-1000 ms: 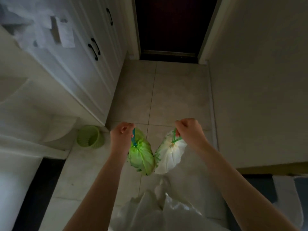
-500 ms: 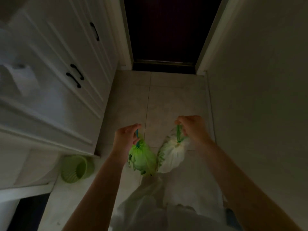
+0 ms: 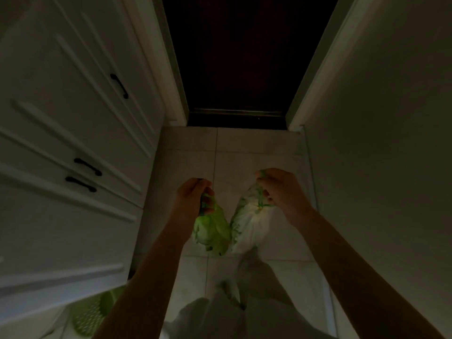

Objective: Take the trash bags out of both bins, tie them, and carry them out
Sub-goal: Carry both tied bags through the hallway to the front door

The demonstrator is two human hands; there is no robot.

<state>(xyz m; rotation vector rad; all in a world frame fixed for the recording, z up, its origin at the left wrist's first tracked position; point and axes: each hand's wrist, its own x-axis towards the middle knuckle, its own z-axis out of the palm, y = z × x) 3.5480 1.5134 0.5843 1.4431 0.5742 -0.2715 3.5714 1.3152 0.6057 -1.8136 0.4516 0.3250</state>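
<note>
My left hand point(image 3: 190, 195) grips the knotted top of a small green trash bag point(image 3: 213, 232), which hangs below it. My right hand point(image 3: 281, 189) holds the tied green drawstring of a white trash bag point(image 3: 252, 222). Both bags dangle side by side over the tiled floor, almost touching. A green perforated bin point(image 3: 89, 316) stands at the lower left, partly hidden behind my left forearm.
White cabinets with black handles point(image 3: 87, 167) line the left side. A plain wall point(image 3: 391, 167) runs along the right. A dark doorway point(image 3: 239, 69) lies straight ahead at the end of the narrow tiled hallway point(image 3: 256, 148). Pale clothing fills the bottom middle.
I have moved forward down the hall: the doorway is closer, the cabinets have slid back, and the green bin has dropped to the lower left. Both hands still hold their bags.
</note>
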